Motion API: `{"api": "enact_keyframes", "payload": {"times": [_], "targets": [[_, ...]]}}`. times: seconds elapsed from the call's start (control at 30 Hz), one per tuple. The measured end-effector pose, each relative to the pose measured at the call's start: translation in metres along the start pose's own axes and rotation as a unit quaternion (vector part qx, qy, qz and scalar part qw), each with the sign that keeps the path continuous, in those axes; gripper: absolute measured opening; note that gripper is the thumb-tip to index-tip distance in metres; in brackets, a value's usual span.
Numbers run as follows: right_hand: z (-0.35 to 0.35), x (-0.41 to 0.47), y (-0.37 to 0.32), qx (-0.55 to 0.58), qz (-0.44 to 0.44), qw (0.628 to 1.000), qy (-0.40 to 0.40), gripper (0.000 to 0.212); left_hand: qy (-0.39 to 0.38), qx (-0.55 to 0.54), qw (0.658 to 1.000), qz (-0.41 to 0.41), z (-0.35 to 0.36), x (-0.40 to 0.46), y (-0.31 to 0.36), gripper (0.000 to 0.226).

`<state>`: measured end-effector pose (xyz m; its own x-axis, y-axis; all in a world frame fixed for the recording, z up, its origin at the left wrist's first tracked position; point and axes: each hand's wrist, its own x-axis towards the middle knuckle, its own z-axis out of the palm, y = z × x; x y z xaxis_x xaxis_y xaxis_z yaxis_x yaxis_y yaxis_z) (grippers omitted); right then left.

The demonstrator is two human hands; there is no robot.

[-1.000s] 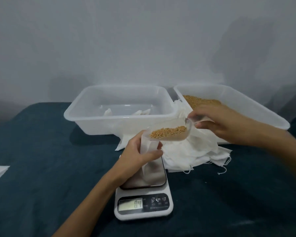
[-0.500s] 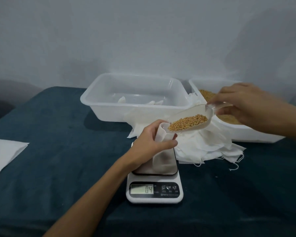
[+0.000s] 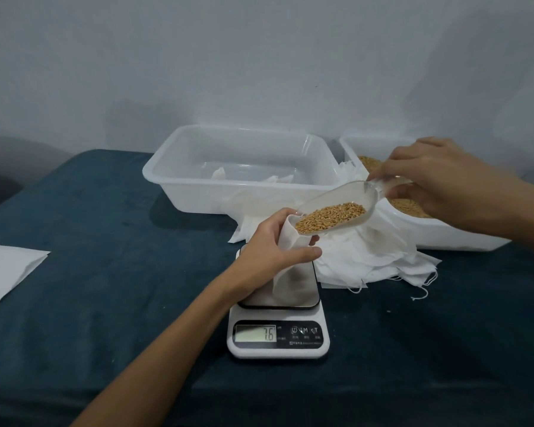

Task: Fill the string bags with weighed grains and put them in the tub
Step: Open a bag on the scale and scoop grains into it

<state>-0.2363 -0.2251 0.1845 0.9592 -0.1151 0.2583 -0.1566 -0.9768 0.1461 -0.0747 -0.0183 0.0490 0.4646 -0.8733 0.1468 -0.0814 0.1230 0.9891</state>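
My left hand (image 3: 270,245) grips the mouth of a small white string bag (image 3: 287,278) that stands on the steel plate of a white kitchen scale (image 3: 278,337); its display reads 7.6. My right hand (image 3: 441,177) holds the handle of a clear plastic scoop (image 3: 339,211) tilted down to the left, with its lip at the bag's mouth and golden grains (image 3: 330,216) lying inside. A clear tub (image 3: 241,167) behind the scale has a few white bags in it. A second tub (image 3: 444,232) at the right holds grain.
A heap of empty white string bags (image 3: 373,257) lies between the scale and the grain tub, strings trailing toward the right. A white sheet (image 3: 3,269) lies at the left edge of the dark blue tabletop (image 3: 105,272). A grey wall stands behind.
The scoop has tipped further and its lip has reached the bag's mouth. The scale reading rose from 0.4 to 7.6. The view shifted, so everything sits more to the right.
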Motion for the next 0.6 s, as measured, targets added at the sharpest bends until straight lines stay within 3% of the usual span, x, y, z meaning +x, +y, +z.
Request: {"api": "enact_keyframes", "payload": {"times": [0.6], "targets": [[-0.0032, 0.0023, -0.0062, -0.023, -0.012, 1.0, 0.007, 0.03, 0.006, 0.008, 1.0, 0.003, -0.0016, 0.0013, -0.0012, 0.045]]}}
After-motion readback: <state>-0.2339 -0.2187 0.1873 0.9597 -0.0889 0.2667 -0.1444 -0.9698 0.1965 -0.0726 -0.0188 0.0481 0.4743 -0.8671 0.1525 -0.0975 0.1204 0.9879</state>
